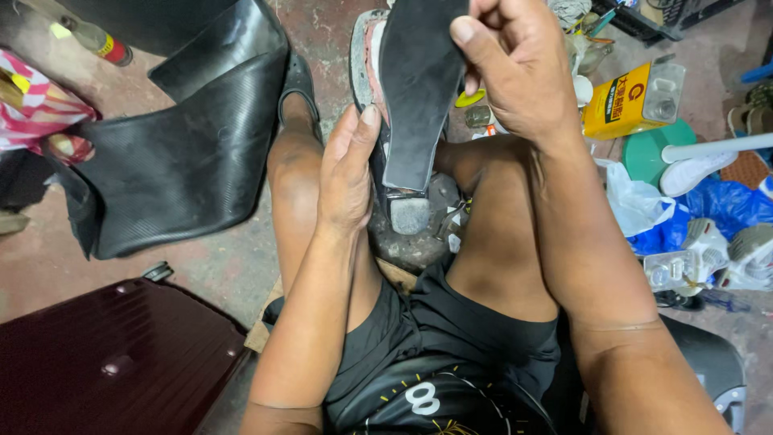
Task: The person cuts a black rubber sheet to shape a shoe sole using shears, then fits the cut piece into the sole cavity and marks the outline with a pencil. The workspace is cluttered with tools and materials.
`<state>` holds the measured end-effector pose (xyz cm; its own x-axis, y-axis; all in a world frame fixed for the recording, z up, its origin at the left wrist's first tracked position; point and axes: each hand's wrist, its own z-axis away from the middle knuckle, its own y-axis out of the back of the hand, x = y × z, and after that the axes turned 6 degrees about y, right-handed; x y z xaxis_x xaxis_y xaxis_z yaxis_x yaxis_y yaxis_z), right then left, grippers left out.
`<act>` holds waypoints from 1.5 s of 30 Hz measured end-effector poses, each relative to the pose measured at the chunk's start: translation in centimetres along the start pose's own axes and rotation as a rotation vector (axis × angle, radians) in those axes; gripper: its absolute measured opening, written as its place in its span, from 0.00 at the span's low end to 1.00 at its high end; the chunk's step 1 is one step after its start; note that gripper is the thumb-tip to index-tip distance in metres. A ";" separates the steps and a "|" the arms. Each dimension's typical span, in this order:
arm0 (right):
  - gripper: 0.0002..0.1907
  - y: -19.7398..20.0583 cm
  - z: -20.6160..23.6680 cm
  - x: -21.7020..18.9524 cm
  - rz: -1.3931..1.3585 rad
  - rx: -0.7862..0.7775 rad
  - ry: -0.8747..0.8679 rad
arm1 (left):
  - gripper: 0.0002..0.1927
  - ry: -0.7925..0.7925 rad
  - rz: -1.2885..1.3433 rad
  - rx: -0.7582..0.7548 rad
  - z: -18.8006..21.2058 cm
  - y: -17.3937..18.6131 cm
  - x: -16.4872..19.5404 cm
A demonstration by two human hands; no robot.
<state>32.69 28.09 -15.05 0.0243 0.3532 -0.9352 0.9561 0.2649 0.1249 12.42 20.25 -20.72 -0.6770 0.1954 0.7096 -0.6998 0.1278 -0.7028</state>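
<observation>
Black heeled shoe with a dark rubber sole (419,97) is held sole-up between the knees, heel tip toward the camera and resting on a rough grey stone block (411,238). Left hand (348,173) is laid flat along the shoe's left edge, fingers (362,129) extended and pressed against the side, not curled. Right hand (515,68) is clamped over the shoe's toe end, thumb on the sole and the other fingers wrapped behind it.

Left of the shoe, a large curved sheet of black rubber (185,153) lies on the floor; below that, a dark red hard-shell suitcase (113,362). Right of the shoe, a yellow rectangular tin can (628,101), a green round lid (656,149) and a blue plastic bag (708,209) are seen.
</observation>
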 end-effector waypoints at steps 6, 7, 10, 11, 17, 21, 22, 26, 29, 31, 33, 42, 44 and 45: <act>0.08 -0.1 1.3 1.6 -0.055 0.052 0.065 | 0.22 0.023 -0.038 -0.020 0.1 0.0 0.6; 0.08 -0.1 1.5 1.6 -0.058 0.038 0.071 | 0.22 0.031 -0.050 -0.026 0.2 0.1 0.5; 0.07 -0.3 1.8 1.7 -0.070 0.035 0.064 | 0.22 0.048 -0.062 0.012 0.3 0.2 0.2; 0.07 -0.4 1.8 1.7 -0.080 0.039 0.059 | 0.22 0.039 -0.054 0.012 0.3 0.2 0.1; 0.07 -0.4 2.4 1.5 -0.094 0.046 0.053 | 0.24 0.029 -0.043 0.004 0.2 0.0 -0.2; 0.07 -0.1 2.6 1.3 -0.080 0.041 0.046 | 0.26 0.049 -0.003 -0.014 0.3 -0.5 -0.2; 0.07 -0.1 2.7 1.3 -0.081 0.045 0.047 | 0.26 0.048 0.013 -0.025 0.4 -0.6 -0.2; 0.06 0.2 2.6 1.3 -0.094 0.069 0.049 | 0.24 -0.016 -0.070 -0.127 0.6 -0.9 -0.2; 0.06 0.2 2.6 1.1 -0.089 0.074 0.043 | 0.28 -0.016 -0.150 -0.087 0.6 -1.0 -0.4; 0.08 0.1 2.7 0.8 -0.078 0.050 0.048 | 0.26 -0.037 -0.142 -0.054 0.6 -1.0 -0.5; 0.09 -0.2 2.8 0.4 -0.045 0.036 0.030 | 0.27 -0.006 -0.121 -0.036 0.5 -0.9 -0.4; 0.08 -0.7 3.8 0.3 0.008 0.049 0.030 | 0.29 -0.023 -0.132 -0.074 0.5 -0.6 -0.5; 0.08 -0.4 4.0 0.6 -0.057 0.029 0.057 | 0.28 -0.024 -0.122 -0.067 0.6 -0.4 -0.4; 0.08 -0.3 4.1 0.7 -0.080 0.011 0.080 | 0.28 -0.027 -0.120 -0.065 0.6 -0.2 -0.4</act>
<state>33.66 24.56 -17.12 -0.0754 0.4014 -0.9128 0.9571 0.2859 0.0466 12.73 19.55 -20.81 -0.5959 0.1490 0.7891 -0.7604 0.2113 -0.6141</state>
